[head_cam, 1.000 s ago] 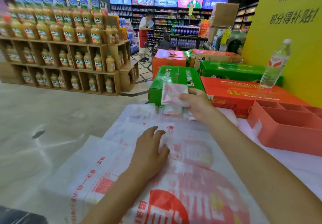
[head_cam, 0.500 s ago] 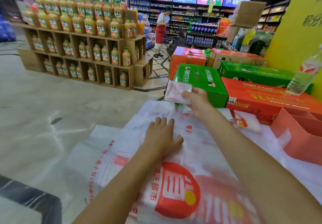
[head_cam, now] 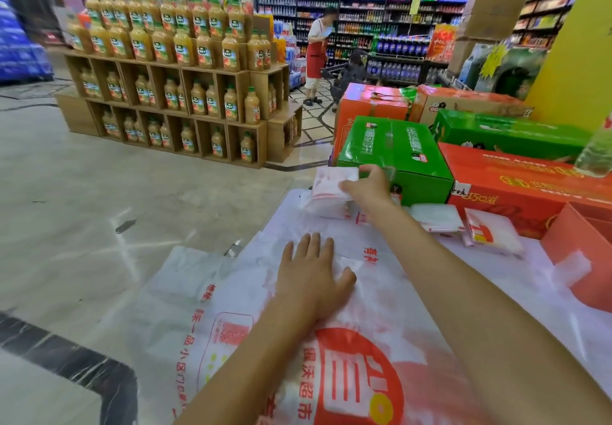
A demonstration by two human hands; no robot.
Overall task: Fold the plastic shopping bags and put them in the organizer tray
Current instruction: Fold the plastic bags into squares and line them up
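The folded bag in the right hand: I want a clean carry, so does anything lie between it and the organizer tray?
Yes. Two already folded bags lie on the table between the folded bag pinched by the right hand and the organizer tray. They are flat, so carrying over them should clear.

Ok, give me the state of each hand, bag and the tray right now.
left hand: flat, pressing on the spread bag
right hand: pinching a folded bag
spread bag: unfolded, flat on the table
folded bag: folded, lifted above the table
two folded bags: lying beside the tray, not in it
organizer tray: only partly in view, contents unseen
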